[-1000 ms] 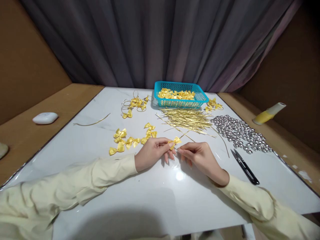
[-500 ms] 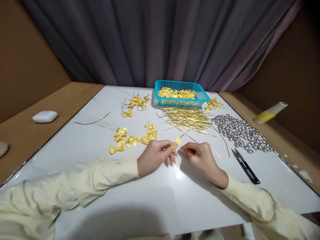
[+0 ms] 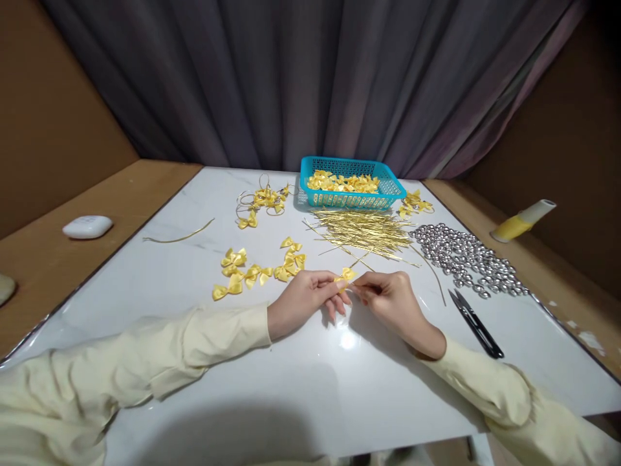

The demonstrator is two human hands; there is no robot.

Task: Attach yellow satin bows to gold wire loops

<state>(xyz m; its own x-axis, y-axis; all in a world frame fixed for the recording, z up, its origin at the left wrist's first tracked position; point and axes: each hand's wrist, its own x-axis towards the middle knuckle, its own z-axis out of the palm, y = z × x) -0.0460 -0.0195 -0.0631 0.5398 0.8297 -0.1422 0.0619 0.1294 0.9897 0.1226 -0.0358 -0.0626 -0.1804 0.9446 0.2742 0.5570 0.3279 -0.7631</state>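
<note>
Between the thumb and fingers of my left hand (image 3: pixel 305 299) is a small yellow ribbon bow (image 3: pixel 347 274). My right hand (image 3: pixel 395 305) is closed in a pinch, its fingertips right beside that bow; whatever thin thing it grips is too small to make out. Several loose yellow bows (image 3: pixel 252 274) lie on the table to the left of my hands. Just beyond my hands is a pile of gold twist ties (image 3: pixel 366 230).
Behind the ties stands a blue basket (image 3: pixel 352 200) of bows. Silver beads (image 3: pixel 466 259) spread at the right, near black thread snips (image 3: pixel 478 325). Looped bows (image 3: pixel 264 199) lie back left, others (image 3: pixel 416 202) back right. A yellow-and-white tube (image 3: pixel 522 221) is on the wooden ledge.
My right hand's fingertips have come closer to the bow, from slightly apart to right against it. My left hand still holds the bow, shifted slightly to the right.
</note>
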